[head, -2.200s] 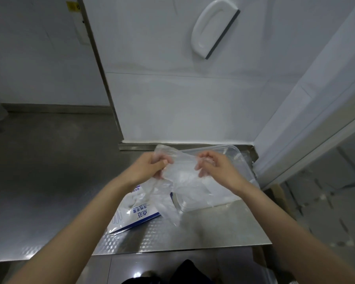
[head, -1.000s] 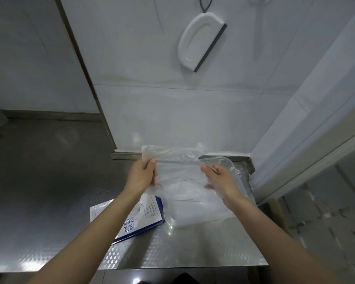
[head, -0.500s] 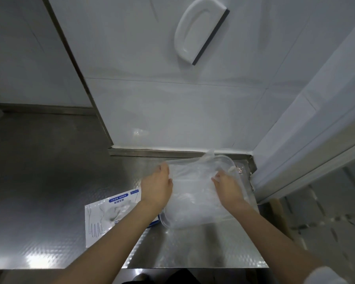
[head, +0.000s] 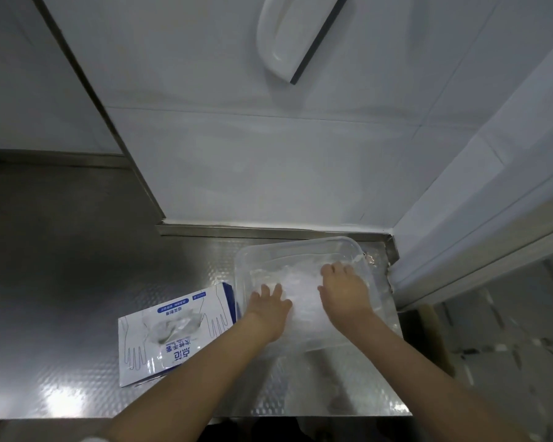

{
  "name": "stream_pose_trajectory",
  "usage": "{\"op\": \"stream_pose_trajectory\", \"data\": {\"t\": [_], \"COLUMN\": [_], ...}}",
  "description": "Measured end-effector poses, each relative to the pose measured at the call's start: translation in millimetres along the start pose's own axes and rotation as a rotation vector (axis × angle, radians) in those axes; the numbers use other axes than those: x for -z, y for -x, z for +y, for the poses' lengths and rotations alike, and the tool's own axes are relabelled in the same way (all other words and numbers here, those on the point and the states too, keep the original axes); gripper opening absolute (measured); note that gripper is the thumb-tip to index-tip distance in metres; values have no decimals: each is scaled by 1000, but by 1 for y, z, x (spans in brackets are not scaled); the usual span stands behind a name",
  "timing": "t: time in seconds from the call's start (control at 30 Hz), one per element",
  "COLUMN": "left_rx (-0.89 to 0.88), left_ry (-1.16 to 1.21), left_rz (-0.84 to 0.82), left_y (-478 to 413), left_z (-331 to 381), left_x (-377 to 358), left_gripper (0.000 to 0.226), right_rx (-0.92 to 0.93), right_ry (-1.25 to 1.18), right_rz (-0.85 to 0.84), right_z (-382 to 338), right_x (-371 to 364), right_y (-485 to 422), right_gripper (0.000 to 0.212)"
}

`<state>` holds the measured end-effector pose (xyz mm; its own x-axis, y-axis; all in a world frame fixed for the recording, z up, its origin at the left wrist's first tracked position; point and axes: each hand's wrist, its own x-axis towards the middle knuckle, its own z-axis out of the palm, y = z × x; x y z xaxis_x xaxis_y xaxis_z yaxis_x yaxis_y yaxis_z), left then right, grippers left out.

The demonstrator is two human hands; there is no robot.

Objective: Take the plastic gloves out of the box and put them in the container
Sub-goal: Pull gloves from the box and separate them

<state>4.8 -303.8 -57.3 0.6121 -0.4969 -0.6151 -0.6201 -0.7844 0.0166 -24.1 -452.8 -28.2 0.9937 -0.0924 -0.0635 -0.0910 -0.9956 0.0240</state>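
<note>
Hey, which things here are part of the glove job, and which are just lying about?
Part of the job:
plastic gloves, pressed down by the left hand and right hand
clear container holding them
glove box lying flat beside the container

Just lying about:
white squeegee on the wall
steel counter under everything

A white box point(head: 176, 333) with blue lettering lies on the silver dimpled counter point(head: 77, 314) beside a clear container point(head: 300, 247).
</note>
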Motion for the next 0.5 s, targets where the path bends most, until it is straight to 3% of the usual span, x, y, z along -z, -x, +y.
{"op": "stream_pose_trajectory", "data": {"t": [0.07,0.1,0.17,0.3,0.5], "left_rx": [-4,2,14,15,-22], "left_ry": [17,24,42,96,114], "left_rz": [-24,-32,-39,-58,-116], "left_y": [-4,-5,-7,-9,-10], "left_z": [3,3,3,3,2], "left_x": [-4,-5,-8,-11,-8], "left_gripper": [57,57,56,61,72], "right_rx": [222,334,448,241,212], "right_ry": [-184,-278,-391,-331,-83], "right_rz": [249,262,80,-414,-524], "right_z": [-8,-14,-23,-12,6], "right_x": [-4,-5,-7,-31,-41], "right_y": [7,10,11,-9,-19], "right_gripper": [31,30,25,51,75]}}
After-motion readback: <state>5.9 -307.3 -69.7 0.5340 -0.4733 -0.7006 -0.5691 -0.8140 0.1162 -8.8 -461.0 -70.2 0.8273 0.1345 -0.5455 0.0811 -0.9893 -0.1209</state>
